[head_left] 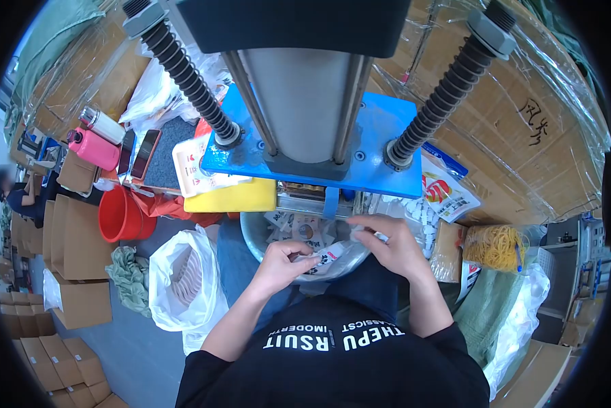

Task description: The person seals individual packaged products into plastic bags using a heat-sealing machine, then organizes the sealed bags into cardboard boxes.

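Observation:
My left hand (pixel 284 264) is closed on a small white printed packet (pixel 331 254) with dark and pink marks, over a metal bowl (pixel 252 234). My right hand (pixel 387 243) is just right of the packet, its thumb and index finger curled near the packet's far end; whether they hold a bit of clear film there is too small to tell. Inside the bowl lie several white printed pieces (pixel 310 230). Directly beyond the bowl stands a press with a blue plate (pixel 377 178), and a yellow block (pixel 230 197) sits at its left.
To the left are a red bucket (pixel 120 216), a white plastic bag (pixel 183 282), a pink bottle (pixel 94 148) and cardboard boxes (pixel 81 238). Yellow rubber bands (pixel 492 247) lie at the right, below a large carton (pixel 516 129). Another person (pixel 23 194) is far left.

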`<state>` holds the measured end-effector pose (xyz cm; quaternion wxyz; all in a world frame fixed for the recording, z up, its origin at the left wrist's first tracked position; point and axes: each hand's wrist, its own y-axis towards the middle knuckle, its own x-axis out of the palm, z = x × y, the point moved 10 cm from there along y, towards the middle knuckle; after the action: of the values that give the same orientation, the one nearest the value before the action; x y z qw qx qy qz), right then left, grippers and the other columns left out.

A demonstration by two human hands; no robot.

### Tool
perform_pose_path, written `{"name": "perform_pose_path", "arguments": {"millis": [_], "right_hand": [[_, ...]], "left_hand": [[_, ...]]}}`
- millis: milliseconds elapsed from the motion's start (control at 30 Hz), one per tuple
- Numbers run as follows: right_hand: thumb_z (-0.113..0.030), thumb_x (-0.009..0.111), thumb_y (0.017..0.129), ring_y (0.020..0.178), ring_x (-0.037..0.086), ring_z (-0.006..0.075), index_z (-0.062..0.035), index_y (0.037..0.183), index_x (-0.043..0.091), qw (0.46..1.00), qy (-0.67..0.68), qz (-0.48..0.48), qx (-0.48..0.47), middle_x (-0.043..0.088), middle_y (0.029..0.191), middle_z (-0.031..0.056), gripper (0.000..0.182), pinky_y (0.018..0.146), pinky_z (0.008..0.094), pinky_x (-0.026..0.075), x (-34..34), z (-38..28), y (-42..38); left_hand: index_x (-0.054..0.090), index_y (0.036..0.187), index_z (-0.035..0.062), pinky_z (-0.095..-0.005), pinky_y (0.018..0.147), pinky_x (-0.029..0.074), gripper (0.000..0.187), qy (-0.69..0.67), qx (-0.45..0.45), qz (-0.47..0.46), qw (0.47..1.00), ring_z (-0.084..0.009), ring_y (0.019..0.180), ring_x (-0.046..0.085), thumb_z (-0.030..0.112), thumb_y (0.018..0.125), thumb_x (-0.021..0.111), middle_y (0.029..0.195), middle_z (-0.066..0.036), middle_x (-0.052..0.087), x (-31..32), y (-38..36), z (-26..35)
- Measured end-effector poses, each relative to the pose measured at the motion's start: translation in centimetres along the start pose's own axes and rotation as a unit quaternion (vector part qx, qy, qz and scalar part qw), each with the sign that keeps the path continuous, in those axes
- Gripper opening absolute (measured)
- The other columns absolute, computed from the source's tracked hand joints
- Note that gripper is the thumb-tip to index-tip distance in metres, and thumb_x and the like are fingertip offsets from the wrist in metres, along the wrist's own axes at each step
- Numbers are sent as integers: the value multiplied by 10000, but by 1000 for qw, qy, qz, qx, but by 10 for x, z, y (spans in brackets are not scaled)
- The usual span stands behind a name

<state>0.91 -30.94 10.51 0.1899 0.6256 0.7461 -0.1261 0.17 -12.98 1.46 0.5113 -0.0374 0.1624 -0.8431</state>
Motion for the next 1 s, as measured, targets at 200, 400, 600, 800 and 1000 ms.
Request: {"name": "perform_pose_path", "arguments": {"millis": [200, 400, 600, 800, 1000], "right_hand": [[-66, 640, 866, 776, 642, 158, -19, 1119, 647, 997, 80, 10, 16, 690, 943, 117, 257, 701, 284, 498, 31, 22, -10], [-60, 596, 893, 720, 591, 89, -3, 1266, 521, 984, 123, 105, 80, 648, 1004, 79, 385, 597, 222, 508, 0, 39, -11], [-19, 650, 810, 731, 572, 108, -40, 1065, 668, 986, -104, 99, 79, 622, 955, 53, 256, 599, 255, 472, -56, 36, -35], [-52, 670, 787, 816, 612, 384, -48, 946, 629, 972, -201, 116, 47, 567, 892, 176, 164, 685, 440, 487, -31, 62, -37], [15, 630, 800, 778, 588, 316, -16, 1069, 578, 969, -191, 150, 37, 561, 938, 175, 276, 680, 361, 477, -41, 68, -16]], "left_hand": [[700, 970, -53, -219, 689, 484, 223, -78, -25, -44, 996, -64, 771, 602, 130, 843, 720, 841, -48, 687, 11, 0, -13], [688, 966, -61, -262, 717, 524, 173, -221, -60, 25, 973, -126, 772, 663, 60, 842, 682, 884, -100, 706, -3, 12, -24], [677, 974, -56, -270, 718, 530, 167, -319, -53, 96, 942, -150, 782, 671, 48, 845, 668, 911, -125, 705, -29, 55, -37], [688, 947, -50, -246, 685, 506, 172, -270, -36, 84, 958, -124, 748, 657, 85, 839, 693, 898, -114, 708, -34, 59, -40], [638, 1095, 58, -441, 895, 422, 378, 395, 140, 309, 854, -332, 1048, 544, 267, 788, 711, 1174, -174, 584, -154, 20, 56]]}}
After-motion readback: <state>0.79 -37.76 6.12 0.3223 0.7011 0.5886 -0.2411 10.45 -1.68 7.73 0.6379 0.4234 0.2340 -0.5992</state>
